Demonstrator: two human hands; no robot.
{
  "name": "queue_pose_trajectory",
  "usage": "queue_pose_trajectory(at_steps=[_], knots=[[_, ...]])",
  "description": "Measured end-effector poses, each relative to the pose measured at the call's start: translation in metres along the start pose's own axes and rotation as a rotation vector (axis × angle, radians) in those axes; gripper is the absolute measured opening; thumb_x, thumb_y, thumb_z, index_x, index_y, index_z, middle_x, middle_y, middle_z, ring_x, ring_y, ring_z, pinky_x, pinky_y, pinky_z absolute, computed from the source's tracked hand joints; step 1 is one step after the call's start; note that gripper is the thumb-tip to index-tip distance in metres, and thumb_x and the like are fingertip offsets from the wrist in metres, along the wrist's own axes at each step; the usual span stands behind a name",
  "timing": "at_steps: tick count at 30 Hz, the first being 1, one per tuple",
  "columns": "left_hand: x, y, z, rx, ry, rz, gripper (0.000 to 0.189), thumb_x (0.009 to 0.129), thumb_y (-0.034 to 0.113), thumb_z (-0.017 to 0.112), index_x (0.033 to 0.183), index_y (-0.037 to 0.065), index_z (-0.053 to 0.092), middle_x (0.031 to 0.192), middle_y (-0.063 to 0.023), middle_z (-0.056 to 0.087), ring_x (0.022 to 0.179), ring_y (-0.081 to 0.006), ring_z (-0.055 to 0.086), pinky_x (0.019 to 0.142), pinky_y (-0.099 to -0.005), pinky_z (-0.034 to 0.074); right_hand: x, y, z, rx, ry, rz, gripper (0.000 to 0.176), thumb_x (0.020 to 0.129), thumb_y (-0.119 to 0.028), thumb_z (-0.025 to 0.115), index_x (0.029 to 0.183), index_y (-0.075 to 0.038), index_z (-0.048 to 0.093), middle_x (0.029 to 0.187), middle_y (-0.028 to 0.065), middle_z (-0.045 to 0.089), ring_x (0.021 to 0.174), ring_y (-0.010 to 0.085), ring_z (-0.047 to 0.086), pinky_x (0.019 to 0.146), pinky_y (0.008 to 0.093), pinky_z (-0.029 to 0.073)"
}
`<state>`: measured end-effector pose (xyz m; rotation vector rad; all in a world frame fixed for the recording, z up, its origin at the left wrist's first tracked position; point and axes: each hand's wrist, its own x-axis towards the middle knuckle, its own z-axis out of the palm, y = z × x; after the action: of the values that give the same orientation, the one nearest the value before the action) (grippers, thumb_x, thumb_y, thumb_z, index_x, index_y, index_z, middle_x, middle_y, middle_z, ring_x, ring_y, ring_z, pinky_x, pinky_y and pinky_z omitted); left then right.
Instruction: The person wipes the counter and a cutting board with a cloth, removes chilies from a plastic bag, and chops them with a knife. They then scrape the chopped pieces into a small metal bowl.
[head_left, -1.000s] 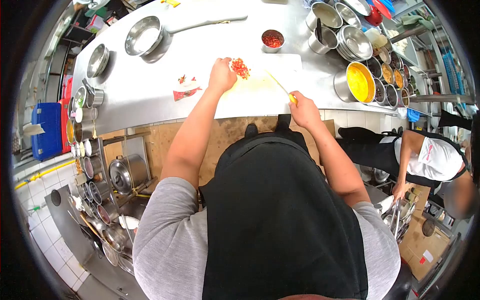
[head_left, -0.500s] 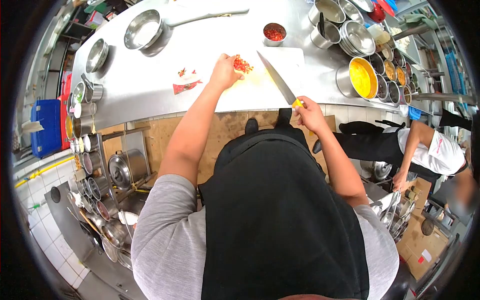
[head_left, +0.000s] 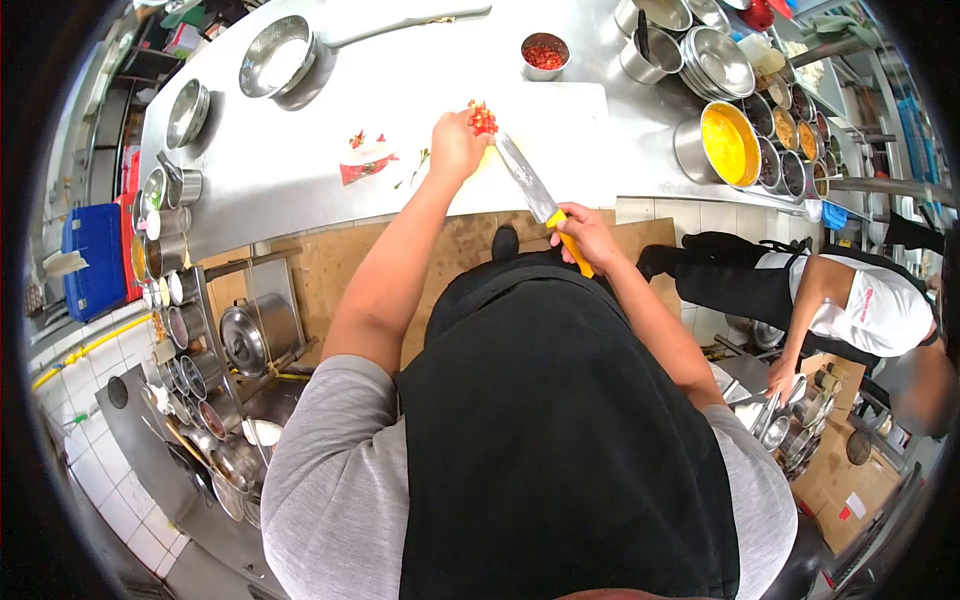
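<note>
Chopped red pieces (head_left: 482,119) lie in a small heap on the white cutting board (head_left: 570,130). Against the heap's left and lower side is my left hand (head_left: 459,148), its fingers bent; whether it grips any pieces is hidden. My right hand (head_left: 588,238) is closed round the yellow handle of a knife (head_left: 527,180), whose blade points up and left, with its tip close to the heap. Beyond the board stands a metal cup (head_left: 545,57) of red pieces. Left of my left hand, a small plastic packet (head_left: 369,163) lies on the steel table (head_left: 260,160).
Metal bowls (head_left: 277,57) stand at the back left. A pot of yellow contents (head_left: 728,145) and stacked bowls (head_left: 718,62) are at the right. A co-worker (head_left: 840,300) stands at the right, a hand over metal utensils. Pans (head_left: 240,460) are at the lower left.
The knife and my right hand have moved left, bringing the blade nearer the red heap. My left hand has moved slightly right. Green bits beside the packet now show.
</note>
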<state>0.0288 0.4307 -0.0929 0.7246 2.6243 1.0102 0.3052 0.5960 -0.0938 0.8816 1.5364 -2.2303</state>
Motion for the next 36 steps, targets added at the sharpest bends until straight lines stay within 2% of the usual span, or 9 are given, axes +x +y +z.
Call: queue_pose_trajectory(at_steps=[3, 5, 17, 29, 30, 31, 33, 34, 36], knots=[[-0.003, -0.002, 0.008, -0.087, 0.109, -0.023, 0.057, 0.078, 0.012, 0.097, 0.127, -0.008, 0.076, 0.108, -0.0238, 0.075, 0.103, -0.0371, 0.076, 0.097, -0.045, 0.061, 0.003, -0.003, 0.003, -0.006, -0.029, -0.004, 0.034, 0.108, -0.011, 0.057, 0.141, -0.004, 0.064, 0.085, 0.0091, 0.071, 0.052, 0.0158, 0.059, 0.048, 0.0312, 0.048], [-0.002, -0.002, 0.01, -0.092, 0.11, -0.065, 0.061, 0.081, 0.013, 0.097, 0.134, -0.007, 0.074, 0.115, -0.0184, 0.081, 0.102, -0.0242, 0.08, 0.095, -0.0373, 0.064, 0.004, -0.004, 0.003, -0.017, -0.028, -0.005, 0.034, 0.108, -0.011, 0.057, 0.14, -0.004, 0.065, 0.086, 0.0091, 0.071, 0.053, 0.0154, 0.059, 0.049, 0.031, 0.048], [0.002, 0.03, 0.003, -0.243, 0.183, -0.096, 0.044, 0.085, 0.006, 0.088, 0.125, -0.008, 0.077, 0.108, -0.0193, 0.081, 0.096, -0.0254, 0.08, 0.091, -0.0375, 0.063, -0.007, -0.023, -0.009, -0.005, -0.017, -0.029, 0.028, 0.108, -0.01, 0.06, 0.135, -0.004, 0.067, 0.083, 0.0074, 0.071, 0.052, 0.0136, 0.057, 0.048, 0.0294, 0.046], [0.099, 0.125, -0.003, -0.362, 0.037, -0.064, 0.051, 0.089, 0.015, 0.091, 0.133, -0.004, 0.075, 0.118, -0.0141, 0.084, 0.108, -0.0201, 0.081, 0.101, -0.0339, 0.063, -0.037, -0.149, -0.037, -0.219, 0.218, -0.105, 0.03, 0.103, -0.011, 0.06, 0.131, -0.003, 0.069, 0.085, 0.0076, 0.072, 0.053, 0.0121, 0.058, 0.049, 0.0297, 0.046], [0.109, 0.128, -0.003, -0.29, 0.012, -0.04, 0.052, 0.089, 0.017, 0.091, 0.134, -0.005, 0.075, 0.119, -0.0139, 0.084, 0.111, -0.0201, 0.08, 0.103, -0.0337, 0.062, -0.032, -0.159, -0.043, -0.333, 0.233, -0.075, 0.035, 0.102, -0.013, 0.061, 0.134, -0.005, 0.07, 0.09, 0.0123, 0.075, 0.061, 0.0185, 0.066, 0.057, 0.0344, 0.054], [0.124, 0.123, 0.005, -0.292, 0.01, -0.032, 0.052, 0.089, 0.017, 0.091, 0.134, -0.005, 0.075, 0.119, -0.0139, 0.084, 0.111, -0.0201, 0.08, 0.103, -0.0337, 0.062, -0.027, -0.165, -0.045, -0.332, 0.24, -0.079, 0.035, 0.102, -0.013, 0.061, 0.134, -0.005, 0.07, 0.09, 0.0123, 0.075, 0.061, 0.0185, 0.066, 0.057, 0.0344, 0.054], [0.147, 0.11, 0.02, -0.09, 0.033, 0.001, 0.045, 0.094, 0.017, 0.084, 0.133, -0.004, 0.076, 0.119, -0.0136, 0.084, 0.112, -0.0224, 0.08, 0.103, -0.0343, 0.062, -0.019, -0.173, -0.043, -0.72, 0.427, -0.192, 0.041, 0.1, -0.014, 0.061, 0.14, -0.008, 0.069, 0.1, 0.0195, 0.079, 0.081, 0.0316, 0.076, 0.076, 0.043, 0.062], [0.151, 0.108, 0.02, -0.09, 0.032, 0.006, 0.045, 0.094, 0.017, 0.084, 0.133, -0.004, 0.076, 0.119, -0.0136, 0.084, 0.112, -0.0224, 0.08, 0.103, -0.0343, 0.062, -0.019, -0.176, -0.042, -0.719, 0.431, -0.194, 0.041, 0.1, -0.014, 0.061, 0.14, -0.008, 0.069, 0.1, 0.0195, 0.079, 0.081, 0.0316, 0.076, 0.076, 0.043, 0.062], [0.151, 0.108, 0.017, 0.011, 0.048, 0.09, 0.03, 0.099, 0.008, 0.07, 0.127, 0.002, 0.079, 0.116, -0.0167, 0.083, 0.107, -0.0327, 0.079, 0.096, -0.0419, 0.063, -0.022, -0.179, -0.04, -0.971, 0.536, -0.249, 0.046, 0.101, -0.019, 0.067, 0.145, -0.01, 0.069, 0.111, 0.0208, 0.078, 0.104, 0.0392, 0.074, 0.095, 0.0481, 0.058]])
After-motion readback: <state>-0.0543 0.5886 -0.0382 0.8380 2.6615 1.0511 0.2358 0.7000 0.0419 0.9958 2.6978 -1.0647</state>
